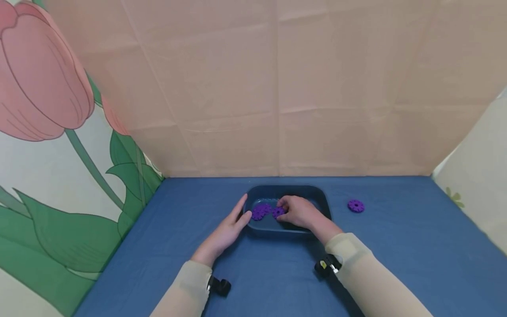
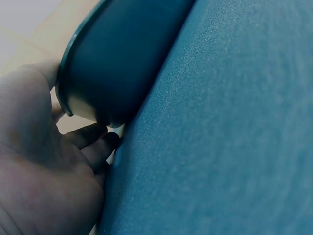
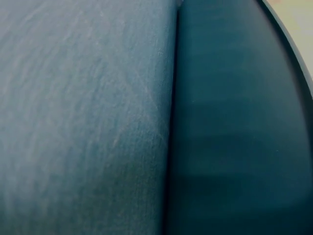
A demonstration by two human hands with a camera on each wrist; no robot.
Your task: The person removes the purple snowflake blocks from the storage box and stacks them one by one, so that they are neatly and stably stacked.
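A dark blue rectangular tray stands on the blue-covered table. My left hand holds its left end, thumb at the rim and fingers along the outer wall. The left wrist view shows that hand against the tray's wall. Reaching over the near rim, my right hand pinches a purple notched plastic disc inside the tray. Just left of it, purple notched discs lie overlapping on the tray floor. In the right wrist view only the tray wall and cloth show; the right hand is out of sight there.
Another purple notched disc lies on the blue cloth, right of the tray. Behind the table hangs a beige sheet. A wall with painted tulips stands at the left, a pale wall at the right.
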